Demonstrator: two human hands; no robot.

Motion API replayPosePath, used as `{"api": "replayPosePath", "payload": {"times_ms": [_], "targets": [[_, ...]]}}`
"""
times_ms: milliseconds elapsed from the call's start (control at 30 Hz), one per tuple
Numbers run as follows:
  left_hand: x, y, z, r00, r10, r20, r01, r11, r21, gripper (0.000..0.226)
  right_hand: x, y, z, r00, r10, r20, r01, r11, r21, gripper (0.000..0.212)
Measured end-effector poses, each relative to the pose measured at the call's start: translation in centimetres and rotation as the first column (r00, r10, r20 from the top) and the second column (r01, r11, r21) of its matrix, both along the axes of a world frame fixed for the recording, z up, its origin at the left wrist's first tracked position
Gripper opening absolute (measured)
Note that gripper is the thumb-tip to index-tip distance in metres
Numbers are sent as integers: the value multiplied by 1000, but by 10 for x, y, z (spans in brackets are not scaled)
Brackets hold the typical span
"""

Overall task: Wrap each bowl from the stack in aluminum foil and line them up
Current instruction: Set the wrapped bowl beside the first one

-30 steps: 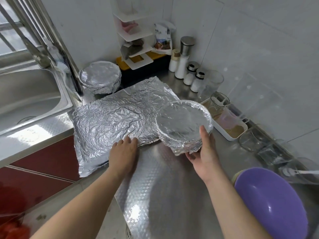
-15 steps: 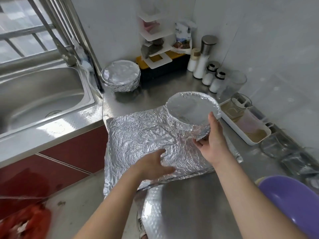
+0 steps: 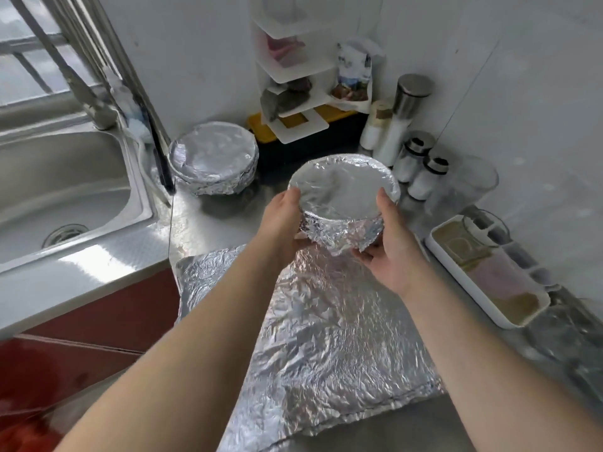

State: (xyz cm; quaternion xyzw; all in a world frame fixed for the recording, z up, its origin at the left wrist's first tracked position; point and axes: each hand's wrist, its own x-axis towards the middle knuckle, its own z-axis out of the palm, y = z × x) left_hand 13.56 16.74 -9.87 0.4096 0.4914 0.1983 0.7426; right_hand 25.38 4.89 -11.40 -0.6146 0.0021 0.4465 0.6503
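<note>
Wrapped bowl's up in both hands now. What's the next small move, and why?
Probably set it down on the counter just right of the other wrapped bowl. The left hand and right hand grip the held bowl, foil-covered, in the air; the other sits alone at the back, so placing it beside starts the line.

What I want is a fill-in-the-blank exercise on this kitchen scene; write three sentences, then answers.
The left hand and right hand grip a bowl wrapped in ____.
Another wrapped bowl stands on the counter just right of the ____.
Wrapped bowls in view number ____.
Answers: aluminum foil; sink; two.
</note>
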Motion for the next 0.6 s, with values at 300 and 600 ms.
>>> {"api": "replayPosePath", "payload": {"times_ms": [300,600], "targets": [[56,61,-29,994,78,-81,-72,995,64,39,56,72,-29,995,95,-7,-95,995,9,69],[75,69,-44,994,111,-20,-110,992,63,53,76,82,-25,993,42,108,-32,995,-99,50]]}}
